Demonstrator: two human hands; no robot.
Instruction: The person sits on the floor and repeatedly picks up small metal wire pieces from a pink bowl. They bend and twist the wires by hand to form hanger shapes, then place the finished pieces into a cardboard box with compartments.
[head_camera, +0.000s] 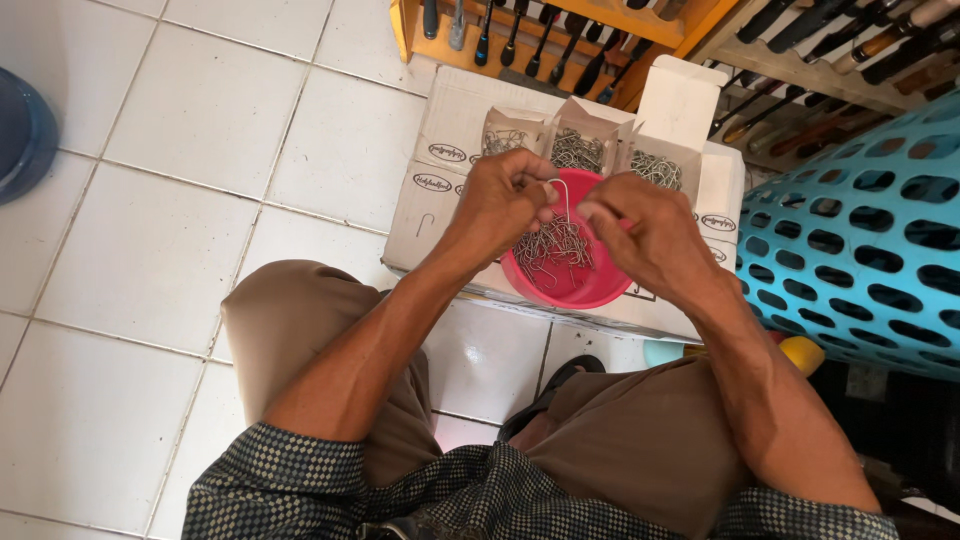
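Note:
My left hand (505, 198) and my right hand (640, 232) meet above a pink bowl (585, 287). Between their fingertips they hold a bent wire loop (562, 190) from which a tangled bunch of metal hooks (556, 245) hangs down into the bowl. The bowl rests on a white cardboard box (448, 150). Behind the bowl stand three small open cartons of hooks (578, 150), side by side.
A turquoise perforated plastic basket (870, 230) stands close on the right. A wooden rack of dark-handled tools (560, 40) runs along the back. A blue container (22, 135) sits at the far left on the white tiled floor (170, 250). My knees are below the box.

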